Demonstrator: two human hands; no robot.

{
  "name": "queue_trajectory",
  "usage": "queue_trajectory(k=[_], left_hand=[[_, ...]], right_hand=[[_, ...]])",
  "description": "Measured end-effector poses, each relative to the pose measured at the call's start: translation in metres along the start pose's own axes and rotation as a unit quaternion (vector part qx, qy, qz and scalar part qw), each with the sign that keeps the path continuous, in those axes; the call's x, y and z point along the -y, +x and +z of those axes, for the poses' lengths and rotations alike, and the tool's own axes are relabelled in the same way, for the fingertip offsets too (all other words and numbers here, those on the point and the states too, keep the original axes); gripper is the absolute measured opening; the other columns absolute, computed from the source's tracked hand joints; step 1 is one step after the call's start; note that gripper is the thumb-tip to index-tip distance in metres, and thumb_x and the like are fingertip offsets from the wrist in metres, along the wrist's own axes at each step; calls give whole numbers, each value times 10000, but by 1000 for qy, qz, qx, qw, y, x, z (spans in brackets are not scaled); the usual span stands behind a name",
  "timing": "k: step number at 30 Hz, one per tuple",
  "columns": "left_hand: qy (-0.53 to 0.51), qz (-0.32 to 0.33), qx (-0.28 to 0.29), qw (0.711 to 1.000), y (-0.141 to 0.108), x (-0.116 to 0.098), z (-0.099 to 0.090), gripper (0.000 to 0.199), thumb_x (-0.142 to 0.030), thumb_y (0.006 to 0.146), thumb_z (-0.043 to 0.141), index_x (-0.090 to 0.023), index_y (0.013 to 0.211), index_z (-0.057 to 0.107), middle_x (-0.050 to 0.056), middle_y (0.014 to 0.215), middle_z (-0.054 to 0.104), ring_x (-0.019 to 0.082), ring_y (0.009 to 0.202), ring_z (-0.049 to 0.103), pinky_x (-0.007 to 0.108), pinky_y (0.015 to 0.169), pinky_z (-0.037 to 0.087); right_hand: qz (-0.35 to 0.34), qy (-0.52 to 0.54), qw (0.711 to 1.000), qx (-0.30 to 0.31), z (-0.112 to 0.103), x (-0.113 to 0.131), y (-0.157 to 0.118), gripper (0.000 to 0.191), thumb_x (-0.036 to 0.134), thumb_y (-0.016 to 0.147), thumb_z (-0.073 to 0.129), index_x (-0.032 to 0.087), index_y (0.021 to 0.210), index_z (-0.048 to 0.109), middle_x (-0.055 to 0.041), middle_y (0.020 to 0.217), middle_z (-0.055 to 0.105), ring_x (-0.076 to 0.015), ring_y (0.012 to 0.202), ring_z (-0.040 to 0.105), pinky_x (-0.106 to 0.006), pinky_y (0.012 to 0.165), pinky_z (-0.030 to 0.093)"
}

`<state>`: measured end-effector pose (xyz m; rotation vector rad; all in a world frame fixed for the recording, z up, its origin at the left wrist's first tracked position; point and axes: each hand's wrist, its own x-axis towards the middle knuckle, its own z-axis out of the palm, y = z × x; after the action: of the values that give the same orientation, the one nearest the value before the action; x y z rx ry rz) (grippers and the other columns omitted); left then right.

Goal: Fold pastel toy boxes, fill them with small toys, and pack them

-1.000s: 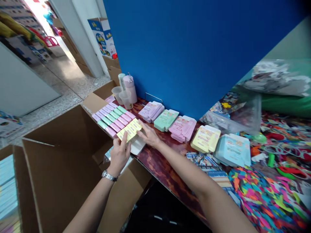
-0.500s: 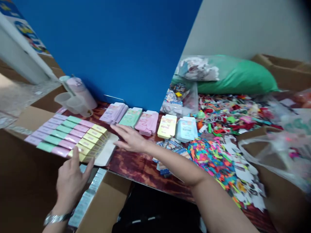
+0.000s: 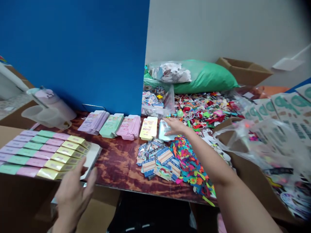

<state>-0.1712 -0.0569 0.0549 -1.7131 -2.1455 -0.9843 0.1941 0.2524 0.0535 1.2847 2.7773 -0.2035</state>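
Right hand [image 3: 176, 126] has reached along the surface [image 3: 119, 171] toward its far edge, grip open on a pale blue carton stack [image 3: 165, 131]; left hand [image 3: 73, 197] hangs open and empty by the near edge, where a stray knock could scatter the rows of flat cartons [image 3: 46, 155].

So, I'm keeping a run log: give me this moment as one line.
left hand: open, beside yellow cartons | right hand: on pale blue cartons
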Motion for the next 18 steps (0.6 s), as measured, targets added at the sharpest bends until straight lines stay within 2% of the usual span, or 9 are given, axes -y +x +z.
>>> queue_trajectory(k=[2,4,8,10,12,15,18], left_hand=[[-20,55,20,998,2,-28,14,524,-332,877,610,-209,1369,475,49,881,638,201,760,599,343,766,481],[-94,74,55,991,3,-55,27,500,-312,891,596,-209,1363,467,65,976,643,195,846,622,334,818,500],[-226,85,153,958,9,-106,51,452,-300,911,567,-216,1344,468,82,1108,626,192,1001,614,322,887,507],[-262,92,170,946,14,-128,62,445,-326,913,557,-205,1333,473,102,1163,606,211,1074,594,348,931,498],[-275,95,169,942,20,-149,75,479,-351,911,551,-192,1352,451,127,1225,571,235,1147,559,384,980,475],[-263,99,158,947,25,-176,92,694,-420,886,576,-149,1457,289,180,1334,490,284,1261,476,442,1043,423],[-226,106,164,954,22,-193,105,981,-564,808,628,-100,1506,116,236,1351,462,349,1262,463,485,1005,433]], right_hand=[[2,-22,1000,-17,5,3,-1,964,488,660,801,127,1456,392,-214,1340,529,-355,1220,500,-433,999,397],[-2,-49,997,-57,6,6,-3,908,484,683,790,142,1439,420,-197,1274,565,-342,1164,511,-428,975,389],[31,-41,982,-183,-5,13,-14,454,310,834,668,161,1258,606,-143,1129,641,-287,1063,519,-400,948,372],[42,0,972,-233,-18,22,-24,284,250,878,601,169,1143,666,-113,1025,684,-271,1017,524,-399,934,369],[21,53,964,-261,-32,37,-40,233,248,893,584,187,1098,675,-79,926,705,-258,964,532,-392,901,379],[-27,118,952,-280,-46,69,-68,232,282,896,596,210,1107,658,-43,862,708,-242,921,548,-383,875,387],[-22,160,938,-305,-44,104,-94,235,282,908,576,211,1119,654,-41,857,702,-238,919,558,-406,916,375]])
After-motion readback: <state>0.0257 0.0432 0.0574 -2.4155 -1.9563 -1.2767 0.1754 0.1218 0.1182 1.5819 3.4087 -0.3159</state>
